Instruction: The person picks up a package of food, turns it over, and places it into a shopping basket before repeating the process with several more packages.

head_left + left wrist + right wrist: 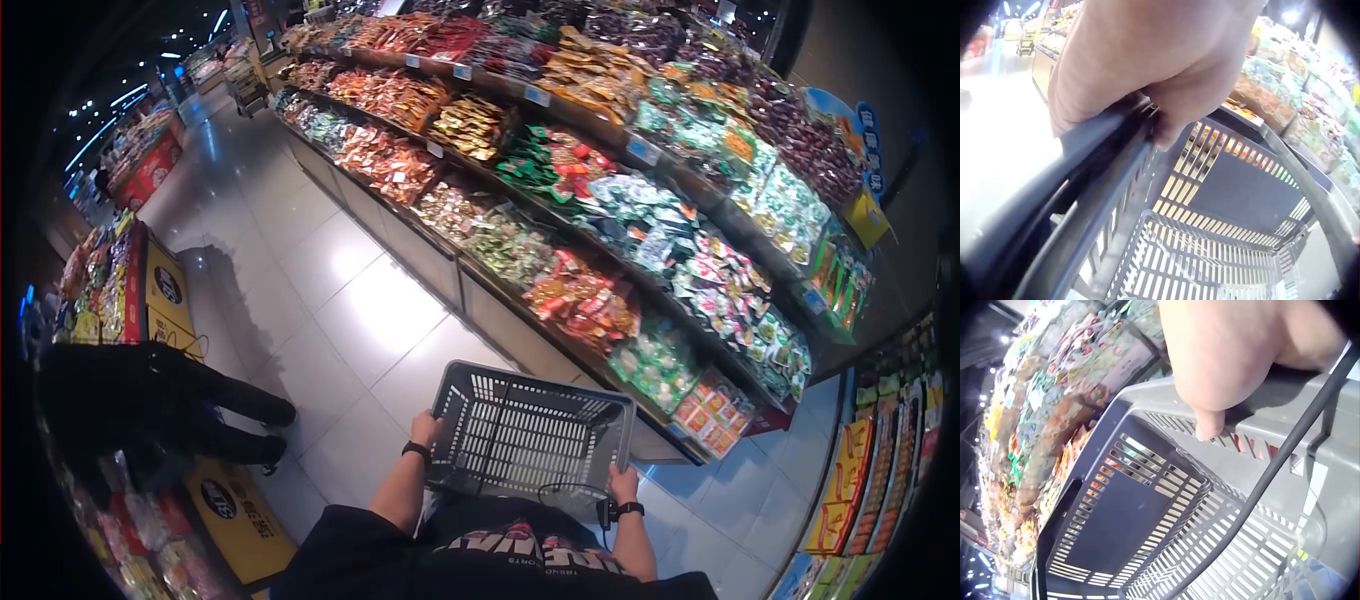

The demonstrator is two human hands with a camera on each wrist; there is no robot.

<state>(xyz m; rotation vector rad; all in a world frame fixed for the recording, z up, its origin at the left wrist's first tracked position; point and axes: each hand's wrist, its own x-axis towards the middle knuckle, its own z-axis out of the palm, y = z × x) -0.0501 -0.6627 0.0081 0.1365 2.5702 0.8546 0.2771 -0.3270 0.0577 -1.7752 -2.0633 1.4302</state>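
A grey plastic shopping basket [530, 425] with slotted walls is held in front of the body, its inside bare in all views. My left hand [427, 430] grips its left rim; in the left wrist view the thumb of this hand [1166, 69] hooks over the inner edge. On the opposite side my right hand [623, 484] grips the right rim. Its thumb shows inside the wall below the hand [1229, 362] in the right wrist view. A dark cable [1272, 469] crosses in front of the basket there.
A long tiered display of wrapped snacks [580, 240] runs along the far side of the basket. Tiled floor [340, 300] stretches ahead to the left. A person in dark clothes [150, 410] stands at left beside another display [165, 290]. More shelves [870, 460] stand at right.
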